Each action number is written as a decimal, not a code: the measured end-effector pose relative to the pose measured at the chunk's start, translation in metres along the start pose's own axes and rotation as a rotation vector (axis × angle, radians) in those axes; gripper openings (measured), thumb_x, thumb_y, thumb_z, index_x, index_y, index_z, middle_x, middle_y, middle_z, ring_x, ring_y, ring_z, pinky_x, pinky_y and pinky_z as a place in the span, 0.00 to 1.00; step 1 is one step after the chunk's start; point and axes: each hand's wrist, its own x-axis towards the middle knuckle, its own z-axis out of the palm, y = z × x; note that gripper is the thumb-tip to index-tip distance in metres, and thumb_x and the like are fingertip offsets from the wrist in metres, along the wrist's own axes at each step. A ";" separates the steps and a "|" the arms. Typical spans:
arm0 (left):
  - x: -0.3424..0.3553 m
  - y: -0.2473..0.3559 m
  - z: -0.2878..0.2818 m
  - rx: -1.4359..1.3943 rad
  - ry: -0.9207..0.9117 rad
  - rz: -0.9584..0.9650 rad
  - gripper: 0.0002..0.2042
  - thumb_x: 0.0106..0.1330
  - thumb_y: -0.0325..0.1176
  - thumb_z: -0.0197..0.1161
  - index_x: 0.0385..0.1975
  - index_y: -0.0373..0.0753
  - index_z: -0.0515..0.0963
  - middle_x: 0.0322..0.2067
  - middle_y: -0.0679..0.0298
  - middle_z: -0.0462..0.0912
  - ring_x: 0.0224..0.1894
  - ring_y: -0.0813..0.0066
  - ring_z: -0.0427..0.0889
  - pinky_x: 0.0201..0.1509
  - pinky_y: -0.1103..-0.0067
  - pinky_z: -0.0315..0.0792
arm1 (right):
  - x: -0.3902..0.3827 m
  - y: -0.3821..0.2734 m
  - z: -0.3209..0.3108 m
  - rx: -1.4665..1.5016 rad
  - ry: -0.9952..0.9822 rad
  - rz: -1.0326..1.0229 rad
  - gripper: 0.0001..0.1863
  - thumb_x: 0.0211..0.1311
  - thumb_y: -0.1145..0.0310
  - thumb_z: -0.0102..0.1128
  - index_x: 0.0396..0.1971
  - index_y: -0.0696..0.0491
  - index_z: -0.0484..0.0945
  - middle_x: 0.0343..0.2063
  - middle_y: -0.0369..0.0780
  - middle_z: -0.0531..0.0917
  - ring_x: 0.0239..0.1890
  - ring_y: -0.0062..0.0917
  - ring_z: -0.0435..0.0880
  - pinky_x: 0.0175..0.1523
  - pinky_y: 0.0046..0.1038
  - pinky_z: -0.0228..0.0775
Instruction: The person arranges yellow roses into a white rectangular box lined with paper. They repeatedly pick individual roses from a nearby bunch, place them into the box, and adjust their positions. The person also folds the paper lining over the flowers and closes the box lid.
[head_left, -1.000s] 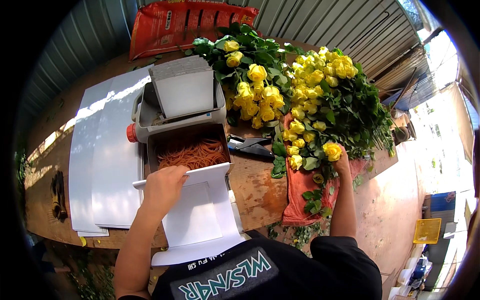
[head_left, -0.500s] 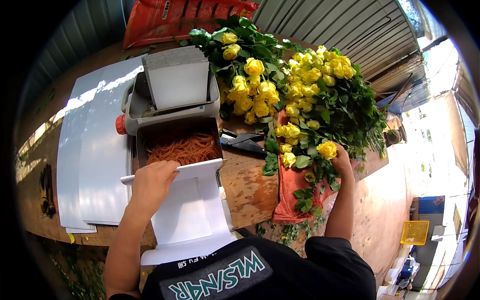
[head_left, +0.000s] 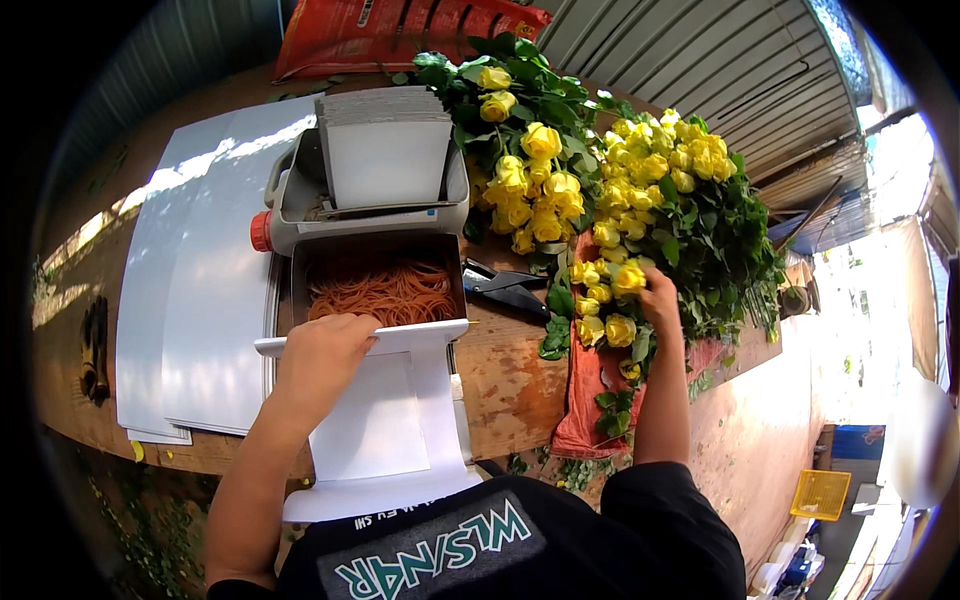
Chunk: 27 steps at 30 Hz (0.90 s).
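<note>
My left hand (head_left: 325, 360) has its fingers curled over the upper edge of a white sheet (head_left: 382, 410), at the front of a metal box (head_left: 455, 285) of orange rubber bands (head_left: 380, 292). My right hand (head_left: 655, 300) is closed on a yellow rose (head_left: 628, 280) among leafy cut roses (head_left: 665, 170) lying on a red sack (head_left: 590, 420); the stem is mostly hidden. A second bunch (head_left: 540, 195) lies behind a black stapler-like tool (head_left: 500, 290), right of the box.
A cut-open gray jug (head_left: 300, 215) with a red cap holds white cards (head_left: 385, 160). Large white sheets (head_left: 195, 300) and dark gloves (head_left: 95, 350) lie left on the wooden table (head_left: 510, 410). A red bag (head_left: 400, 35) lies behind; a yellow crate (head_left: 820, 495) is beyond the table's right edge.
My right hand has moved up and slightly toward the back-left with the rose, in among the other blooms. My left hand stays on the white sheet's edge.
</note>
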 end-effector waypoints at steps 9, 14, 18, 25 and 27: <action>-0.003 -0.004 0.003 -0.003 0.058 0.035 0.04 0.51 0.26 0.59 0.26 0.38 0.73 0.22 0.61 0.76 0.28 0.64 0.76 0.31 0.72 0.69 | -0.041 -0.023 -0.091 0.598 0.204 0.170 0.03 0.55 0.74 0.56 0.28 0.57 0.76 0.27 0.31 0.76 0.31 0.14 0.72 0.38 0.19 0.64; -0.001 -0.005 0.005 -0.041 0.046 0.013 0.06 0.50 0.24 0.60 0.29 0.36 0.74 0.23 0.58 0.76 0.28 0.60 0.75 0.31 0.71 0.68 | -0.036 -0.132 -0.146 -0.256 0.782 -0.256 0.07 0.47 0.81 0.59 0.29 0.55 0.77 0.24 0.36 0.74 0.28 0.24 0.73 0.35 0.24 0.67; -0.006 -0.004 0.001 -0.008 0.030 0.003 0.05 0.50 0.24 0.59 0.28 0.36 0.74 0.23 0.58 0.76 0.28 0.60 0.75 0.31 0.71 0.68 | -0.021 -0.148 -0.128 -0.338 0.083 -0.077 0.13 0.44 0.78 0.58 0.32 0.49 0.80 0.29 0.35 0.76 0.31 0.26 0.77 0.37 0.23 0.68; -0.005 -0.006 0.002 -0.012 0.031 0.021 0.05 0.51 0.25 0.59 0.28 0.36 0.73 0.23 0.58 0.75 0.28 0.61 0.75 0.31 0.71 0.68 | -0.066 -0.028 -0.016 -0.502 -0.499 0.195 0.18 0.42 0.75 0.57 0.38 0.46 0.76 0.41 0.33 0.74 0.43 0.32 0.75 0.44 0.29 0.68; -0.007 -0.007 0.002 -0.004 0.007 0.016 0.05 0.52 0.25 0.59 0.28 0.36 0.73 0.23 0.58 0.75 0.28 0.61 0.75 0.31 0.71 0.68 | -0.076 -0.015 -0.014 -0.330 -0.250 0.121 0.15 0.42 0.75 0.58 0.35 0.49 0.77 0.36 0.35 0.78 0.37 0.32 0.78 0.42 0.28 0.69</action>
